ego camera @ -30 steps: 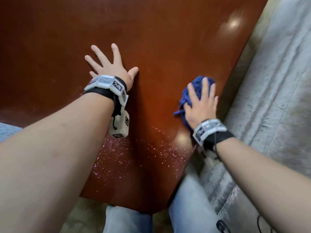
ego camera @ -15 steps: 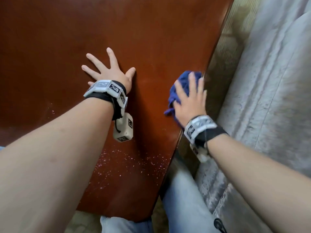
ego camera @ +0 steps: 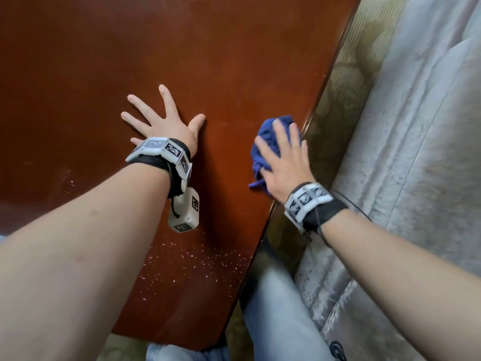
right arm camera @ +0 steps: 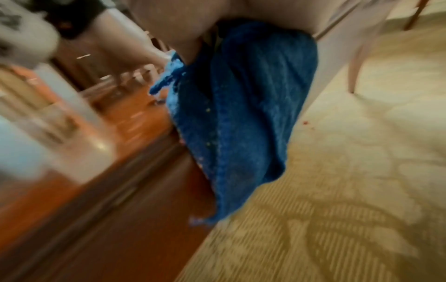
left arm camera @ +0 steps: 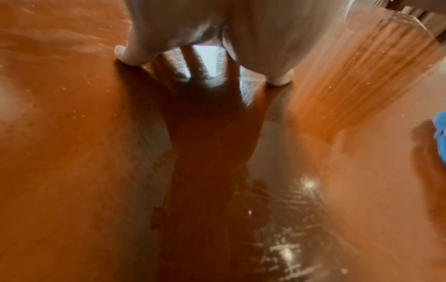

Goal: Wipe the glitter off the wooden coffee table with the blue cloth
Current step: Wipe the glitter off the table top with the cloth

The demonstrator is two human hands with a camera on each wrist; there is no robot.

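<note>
The reddish-brown wooden coffee table [ego camera: 234,61] carries specks of pale glitter [ego camera: 197,261] near its front corner, between my forearms. My left hand [ego camera: 166,121] lies flat on the top with its fingers spread and holds nothing. My right hand [ego camera: 283,157] presses straight fingers onto the bunched blue cloth [ego camera: 266,134] at the table's right edge. In the right wrist view the cloth [right arm camera: 241,114] hangs past the edge over the carpet, with a few specks stuck to it. The left wrist view catches the cloth [left arm camera: 441,131] at its far right.
A grey fabric sofa [ego camera: 416,152] runs along the right side. A narrow strip of patterned carpet [ego camera: 346,82] separates it from the table. My knee in light jeans [ego camera: 273,308] sits just off the table's front corner.
My right hand has slid the cloth rightward to the table's edge, so its wrist now hangs past it. My left hand stays flat in place. The head view has shifted.
</note>
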